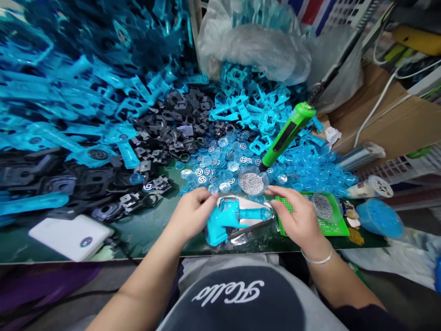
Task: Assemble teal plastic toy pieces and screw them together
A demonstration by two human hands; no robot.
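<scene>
My left hand is closed on the upper left end of a bright blue plastic housing, its thumb along the edge. The housing lies on the bench in front of me, over a clear plastic sheet, with a long slotted arm pointing right. To the right of it, my right hand hovers with thumb and forefinger apart, and no object shows between them. Just beyond its fingertips sits a clear bowl of small silver screws. A green electric screwdriver hangs with its tip by that bowl.
Blue plastic parts heap up at left, black parts in the middle. Clear blue discs spread behind the bowl. A green tray carries another screw tub. A white box with a cable lies at left.
</scene>
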